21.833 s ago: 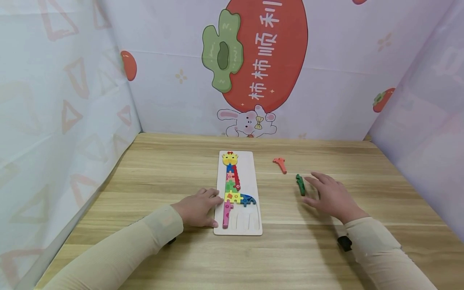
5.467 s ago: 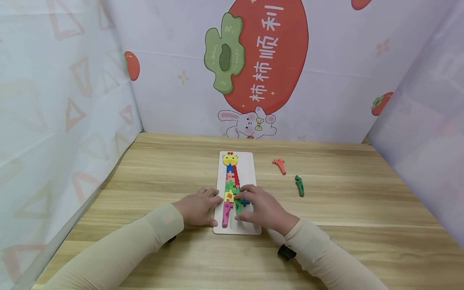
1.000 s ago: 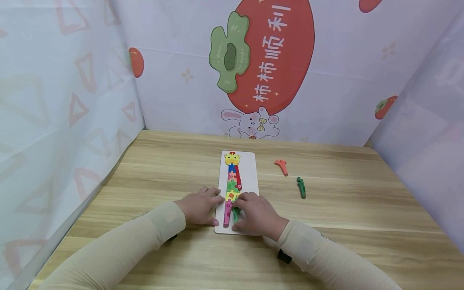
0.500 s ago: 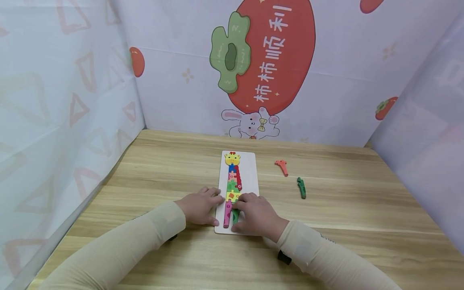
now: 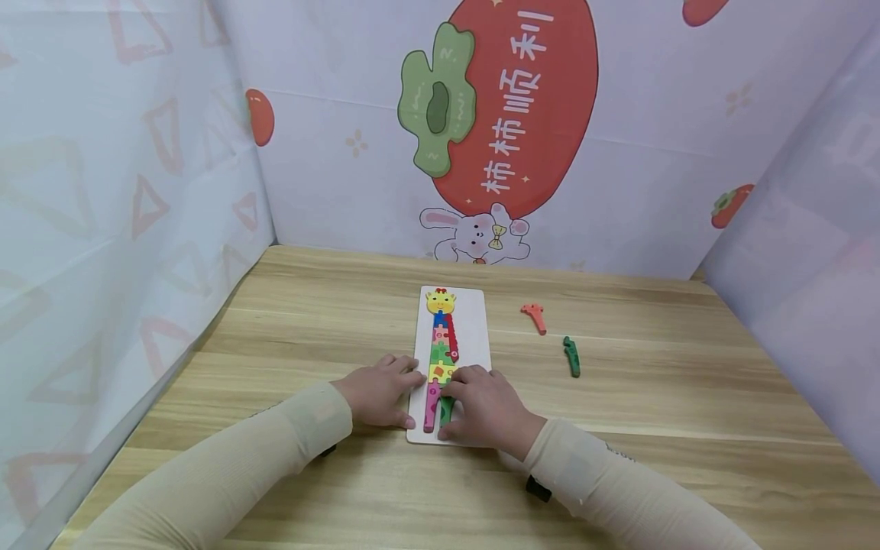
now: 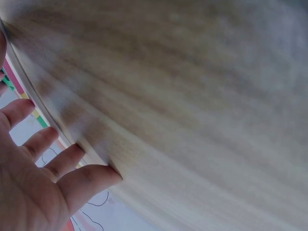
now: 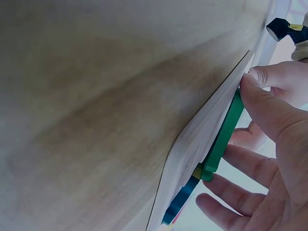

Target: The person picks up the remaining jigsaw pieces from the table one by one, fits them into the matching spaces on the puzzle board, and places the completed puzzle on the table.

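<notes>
A giraffe jigsaw lies partly filled in a pale wooden board (image 5: 473, 325); its yellow head piece (image 5: 441, 302) is at the far end and a pink leg piece (image 5: 431, 409) at the near end. My right hand (image 5: 493, 409) pinches a green leg piece (image 7: 224, 132) between thumb and fingers, over the board beside the pink leg. That hand hides the board's lower right part. Against the board's left edge rests my left hand (image 5: 378, 392), fingers spread and fingertips touching the rim. The right wrist view shows a blue piece (image 7: 180, 199) in the board.
To the right of the board, an orange puzzle piece (image 5: 535, 317) and a dark green puzzle piece (image 5: 572, 357) lie on the wooden table (image 5: 674, 367). Printed cloth walls (image 5: 344, 176) stand at the back and both sides.
Since the first frame my right hand has come left from beside the dark green piece to the board. Since 5.5 s ago it has shifted slightly nearer with the green leg piece. My left hand stays put.
</notes>
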`<state>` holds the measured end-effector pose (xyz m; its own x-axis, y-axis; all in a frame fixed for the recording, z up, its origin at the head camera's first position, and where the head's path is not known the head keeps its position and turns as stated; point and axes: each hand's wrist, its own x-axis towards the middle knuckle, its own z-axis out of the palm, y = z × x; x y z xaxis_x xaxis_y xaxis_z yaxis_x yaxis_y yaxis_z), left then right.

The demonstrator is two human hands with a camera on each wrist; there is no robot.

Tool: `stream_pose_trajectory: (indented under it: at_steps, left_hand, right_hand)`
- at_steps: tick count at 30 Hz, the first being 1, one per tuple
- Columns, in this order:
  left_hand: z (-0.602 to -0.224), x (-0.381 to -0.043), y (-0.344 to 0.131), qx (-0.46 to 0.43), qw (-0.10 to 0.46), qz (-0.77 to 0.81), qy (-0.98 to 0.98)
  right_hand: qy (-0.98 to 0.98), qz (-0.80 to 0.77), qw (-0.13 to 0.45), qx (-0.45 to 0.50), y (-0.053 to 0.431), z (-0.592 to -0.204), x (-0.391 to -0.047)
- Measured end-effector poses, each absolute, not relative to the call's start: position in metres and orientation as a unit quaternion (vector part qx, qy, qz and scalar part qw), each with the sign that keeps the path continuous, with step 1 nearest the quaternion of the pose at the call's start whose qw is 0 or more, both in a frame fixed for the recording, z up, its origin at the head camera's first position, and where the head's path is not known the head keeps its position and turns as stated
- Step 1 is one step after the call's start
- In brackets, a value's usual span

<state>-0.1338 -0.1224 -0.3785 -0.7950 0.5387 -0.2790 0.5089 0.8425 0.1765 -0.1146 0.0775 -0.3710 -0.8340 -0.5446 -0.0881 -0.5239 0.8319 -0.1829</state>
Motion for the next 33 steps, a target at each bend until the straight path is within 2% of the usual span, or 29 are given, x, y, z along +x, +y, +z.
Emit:
stream_pose_trajectory:
  at_steps: [33]
  left_hand:
    - [-0.376,-0.1348,-0.1203,0.271,0.169,0.046,0.947]
  right_hand:
    - [0.95,-0.088,0.074,-0.289,0.0835,-0.3728,-0.1167]
